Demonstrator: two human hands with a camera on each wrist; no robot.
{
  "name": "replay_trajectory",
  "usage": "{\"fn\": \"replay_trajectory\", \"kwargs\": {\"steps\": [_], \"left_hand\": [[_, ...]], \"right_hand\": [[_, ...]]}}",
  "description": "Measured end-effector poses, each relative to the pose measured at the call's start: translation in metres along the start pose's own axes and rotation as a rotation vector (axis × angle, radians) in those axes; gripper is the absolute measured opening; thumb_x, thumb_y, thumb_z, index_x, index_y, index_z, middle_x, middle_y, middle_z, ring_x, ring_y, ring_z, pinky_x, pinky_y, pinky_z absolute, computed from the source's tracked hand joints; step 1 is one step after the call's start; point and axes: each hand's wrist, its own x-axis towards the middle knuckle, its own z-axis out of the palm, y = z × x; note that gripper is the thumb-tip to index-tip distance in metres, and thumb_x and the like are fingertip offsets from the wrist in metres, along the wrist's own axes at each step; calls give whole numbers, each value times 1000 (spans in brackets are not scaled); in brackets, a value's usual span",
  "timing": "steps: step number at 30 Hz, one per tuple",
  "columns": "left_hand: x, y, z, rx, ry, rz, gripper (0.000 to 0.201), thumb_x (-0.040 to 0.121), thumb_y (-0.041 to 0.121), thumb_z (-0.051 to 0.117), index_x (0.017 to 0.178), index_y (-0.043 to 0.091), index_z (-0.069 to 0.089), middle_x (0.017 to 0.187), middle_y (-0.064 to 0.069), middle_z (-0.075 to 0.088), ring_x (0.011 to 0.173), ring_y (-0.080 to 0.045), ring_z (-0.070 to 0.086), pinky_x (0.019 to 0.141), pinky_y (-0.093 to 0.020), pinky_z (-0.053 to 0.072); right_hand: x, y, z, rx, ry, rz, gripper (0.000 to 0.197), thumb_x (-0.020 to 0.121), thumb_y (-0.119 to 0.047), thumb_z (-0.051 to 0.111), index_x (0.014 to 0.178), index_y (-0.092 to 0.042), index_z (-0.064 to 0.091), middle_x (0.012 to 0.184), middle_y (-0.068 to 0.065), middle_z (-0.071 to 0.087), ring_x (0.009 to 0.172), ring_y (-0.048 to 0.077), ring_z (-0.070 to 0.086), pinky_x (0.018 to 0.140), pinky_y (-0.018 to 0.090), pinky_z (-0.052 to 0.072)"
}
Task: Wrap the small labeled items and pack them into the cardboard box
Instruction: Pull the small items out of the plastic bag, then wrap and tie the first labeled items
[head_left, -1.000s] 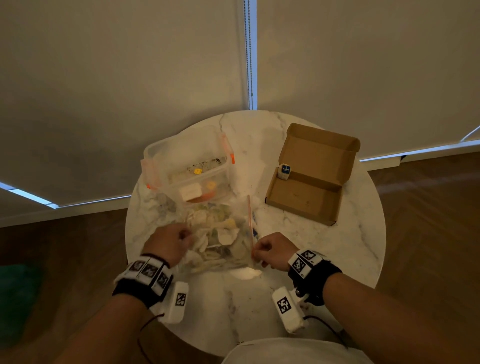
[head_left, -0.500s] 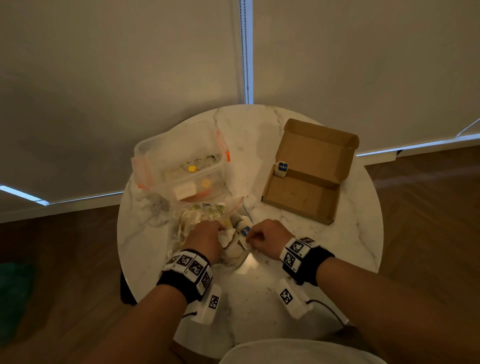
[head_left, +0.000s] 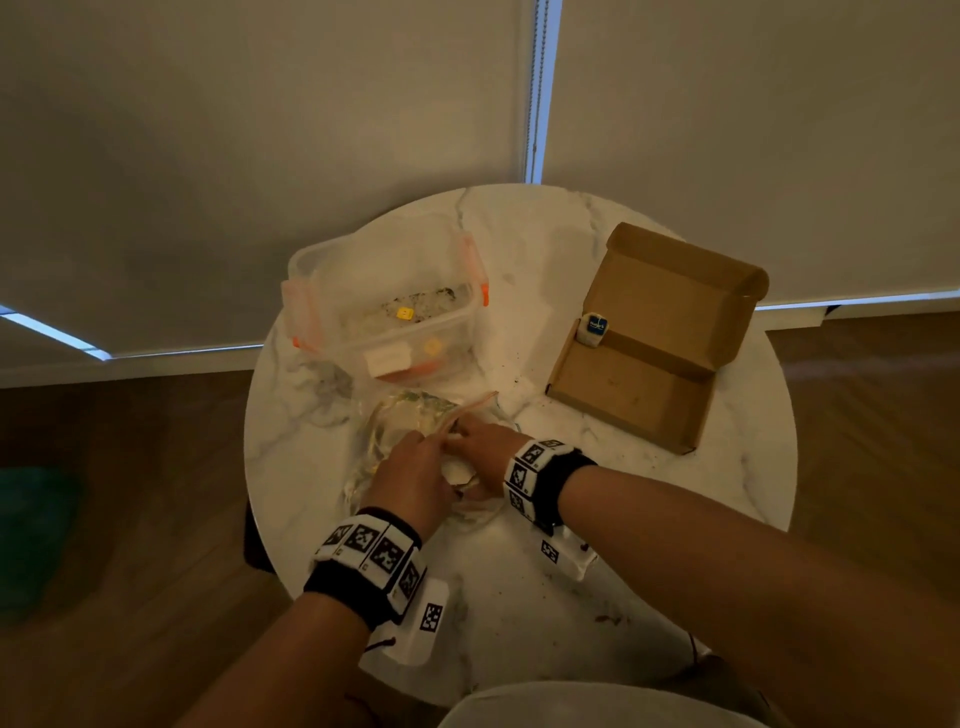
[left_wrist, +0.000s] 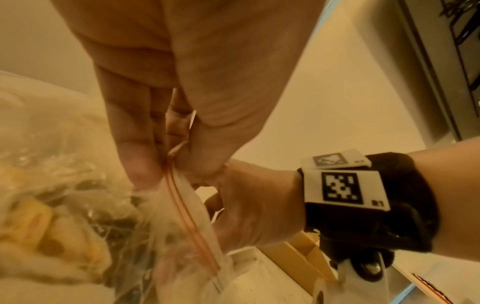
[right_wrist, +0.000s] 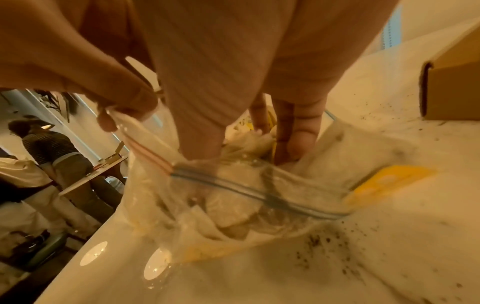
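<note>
Cardboard box lies open, far right on the worktop; one small labeled item stands at its left edge; clear tub far left holds small bits; zip bag of white wrapping pieces lies near centre. Left hand pinches the bag's rim; right hand reaches inside, fingers among the pieces, grip unclear. Marble worktop speckled; blinds beyond.

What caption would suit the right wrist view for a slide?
Left hand pinches the clear plastic zip bag's rim open while right hand fingers reach into the pale wrapping pieces inside.
</note>
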Motion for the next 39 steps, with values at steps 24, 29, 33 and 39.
{"fn": "replay_trajectory", "kwargs": {"steps": [24,29,33,39], "left_hand": [[2,-8,3,-20,42,11,41,89,10,55,130,11,56,119,-9,55,111,-27,54,91,-34,45],[3,-10,2,-3,27,-36,43,90,19,56,132,16,54,120,-6,54,110,-26,55,91,-36,48],[5,-8,1,10,4,-84,45,91,30,56,136,24,51,126,-1,53,114,-25,56,94,-40,49],[4,-3,0,-166,71,1,37,89,31,66,125,26,62,115,1,56,98,-18,59,89,-35,50]], "right_hand": [[-13,11,-28,184,157,208,28,74,-23,78,97,-8,71,98,7,69,87,24,63,73,29,53],[-33,20,-28,340,255,203,29,74,-25,80,100,-16,70,99,3,69,91,21,63,72,27,47],[-59,18,-27,442,350,160,11,76,-17,74,82,-12,66,77,1,63,74,18,58,63,24,39],[-106,12,-49,623,459,111,14,79,-14,74,91,-11,68,67,-11,60,53,-5,52,54,10,40]]}}
